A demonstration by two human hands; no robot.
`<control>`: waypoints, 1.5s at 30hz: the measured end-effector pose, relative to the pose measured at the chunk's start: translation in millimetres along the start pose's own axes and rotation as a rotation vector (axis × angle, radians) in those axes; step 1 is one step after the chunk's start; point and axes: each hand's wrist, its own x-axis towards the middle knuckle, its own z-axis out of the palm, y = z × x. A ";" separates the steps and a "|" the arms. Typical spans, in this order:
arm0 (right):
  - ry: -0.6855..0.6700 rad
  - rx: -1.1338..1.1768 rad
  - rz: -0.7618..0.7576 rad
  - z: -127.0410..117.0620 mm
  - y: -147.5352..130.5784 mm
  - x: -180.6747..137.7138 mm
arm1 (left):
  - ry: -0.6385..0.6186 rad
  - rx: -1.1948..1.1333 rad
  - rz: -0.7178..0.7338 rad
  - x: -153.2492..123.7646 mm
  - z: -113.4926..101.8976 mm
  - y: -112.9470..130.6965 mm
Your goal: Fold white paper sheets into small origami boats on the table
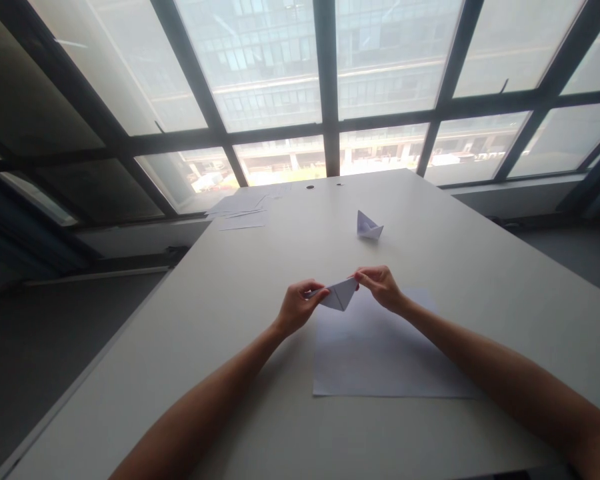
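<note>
Between my two hands is a small folded piece of white paper point(341, 295), raised above the table with a point facing down and a crease across its face. My left hand point(300, 304) pinches its left end between thumb and fingers. At its upper right corner, the fingertips of my right hand point(380, 285) are closed on the paper. Beneath lies a large flat white sheet point(380, 360), partly covered by my right forearm. Farther back, a finished-looking folded paper boat point(369, 227) stands upright on the table.
The long white table point(260, 413) reaches toward a wall of dark-framed windows point(330, 87). Several loose paper sheets point(243, 208) lie at its far left edge. Near the far end is a round dark hole point(310, 187). A dark curtain point(20, 227) hangs at the left.
</note>
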 end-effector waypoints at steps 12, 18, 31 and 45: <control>0.162 -0.077 -0.152 6.3 -2.6 -3.7 | -0.094 0.024 -0.096 1.2 -2.2 3.8; 0.190 -0.011 -0.157 -0.6 6.4 -2.5 | 0.013 -0.148 -0.089 0.0 -4.7 -7.7; 0.153 0.138 0.013 -6.4 11.1 -2.6 | 0.065 -0.134 -0.049 -3.9 -5.9 -8.3; -0.053 -0.002 0.069 26.9 -6.1 -10.0 | -0.276 0.110 -0.086 4.1 -1.6 29.6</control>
